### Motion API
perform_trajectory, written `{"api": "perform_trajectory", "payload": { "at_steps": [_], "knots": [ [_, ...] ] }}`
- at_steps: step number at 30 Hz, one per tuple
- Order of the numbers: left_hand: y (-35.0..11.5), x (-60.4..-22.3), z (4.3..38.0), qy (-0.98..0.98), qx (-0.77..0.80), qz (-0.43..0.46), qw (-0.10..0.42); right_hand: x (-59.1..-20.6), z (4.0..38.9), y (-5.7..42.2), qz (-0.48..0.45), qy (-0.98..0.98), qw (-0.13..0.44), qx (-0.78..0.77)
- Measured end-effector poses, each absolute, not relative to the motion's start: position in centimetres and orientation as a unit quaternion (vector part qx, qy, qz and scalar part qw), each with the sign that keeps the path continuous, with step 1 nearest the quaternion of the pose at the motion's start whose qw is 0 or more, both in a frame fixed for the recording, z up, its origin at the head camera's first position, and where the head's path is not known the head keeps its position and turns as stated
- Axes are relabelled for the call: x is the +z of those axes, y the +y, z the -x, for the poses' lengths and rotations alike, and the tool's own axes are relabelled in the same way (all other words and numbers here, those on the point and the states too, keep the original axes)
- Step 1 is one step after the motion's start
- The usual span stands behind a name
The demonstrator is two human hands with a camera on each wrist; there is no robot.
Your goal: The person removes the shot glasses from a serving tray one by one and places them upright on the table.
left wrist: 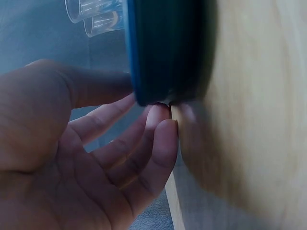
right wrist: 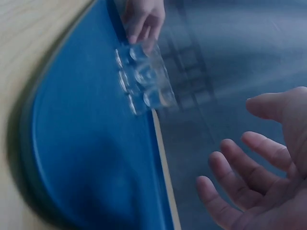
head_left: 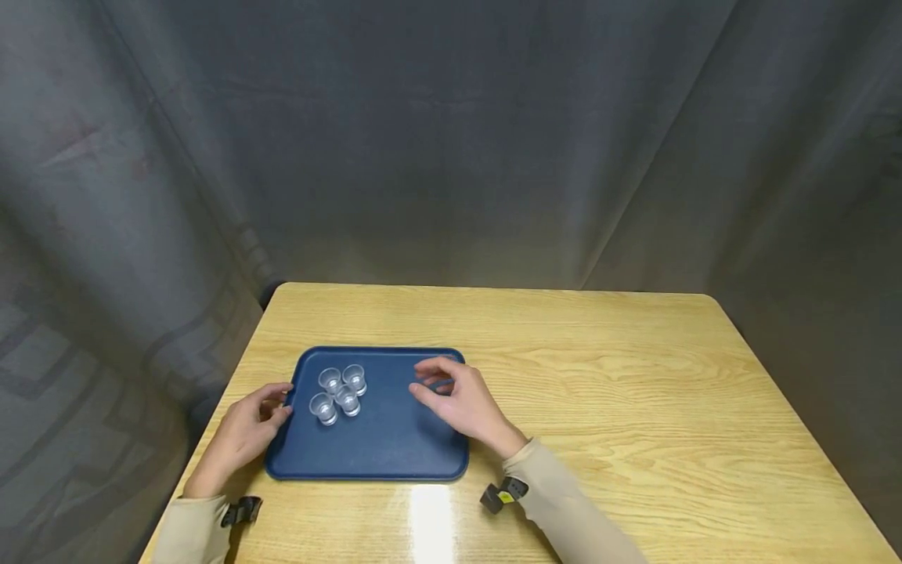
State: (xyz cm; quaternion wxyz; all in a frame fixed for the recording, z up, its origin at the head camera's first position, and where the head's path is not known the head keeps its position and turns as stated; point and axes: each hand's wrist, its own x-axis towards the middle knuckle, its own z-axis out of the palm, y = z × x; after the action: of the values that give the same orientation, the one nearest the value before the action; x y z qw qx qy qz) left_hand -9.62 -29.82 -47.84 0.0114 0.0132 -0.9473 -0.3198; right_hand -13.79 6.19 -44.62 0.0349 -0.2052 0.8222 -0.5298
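Saw tray point(head_left: 395, 442), bearing cups point(head_left: 348, 401), toward 9 o'clock on tabletop point(head_left: 634, 392); judged cups light, tray stiff, best gripped by rim at 9 and 3; had left hand point(head_left: 247, 427) relaxed at 9, right hand point(head_left: 463, 398) released near 3.

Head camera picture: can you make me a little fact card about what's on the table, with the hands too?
Table: light wood-grain, rectangular table
Tray: dark blue, rectangular, rounded corners
Cups: four small, clear, round cups, standing upright, grouped on the tray's left side
Left hand: fingertips at the tray's left rim
Right hand: over the tray's right side, holding nothing
Background: dark grey fabric curtain
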Motion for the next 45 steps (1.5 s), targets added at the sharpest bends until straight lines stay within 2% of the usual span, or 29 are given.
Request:
{"api": "perform_trajectory", "payload": {
  "at_steps": [14, 23, 35, 45],
  "knots": [
    [-30.0, -47.9, 9.5, -0.946, -0.325, -0.005, 0.0, -46.2, 14.0, 0.0, 0.259, 0.809, 0.096, -0.518],
    [-30.0, -47.9, 9.6, -0.945, -0.326, -0.007, -0.004, -47.6, 14.3, -2.6, 0.258, 0.827, 0.076, -0.493],
    [-29.8, -48.1, 9.6, -0.943, -0.332, -0.016, -0.007, -48.6, 14.5, -3.7, 0.271, 0.851, 0.041, -0.448],
    [-30.0, -48.1, 9.5, -0.944, -0.329, -0.016, -0.007, -48.4, 14.5, -3.5, 0.237, 0.826, 0.06, -0.508]
  ]
}}
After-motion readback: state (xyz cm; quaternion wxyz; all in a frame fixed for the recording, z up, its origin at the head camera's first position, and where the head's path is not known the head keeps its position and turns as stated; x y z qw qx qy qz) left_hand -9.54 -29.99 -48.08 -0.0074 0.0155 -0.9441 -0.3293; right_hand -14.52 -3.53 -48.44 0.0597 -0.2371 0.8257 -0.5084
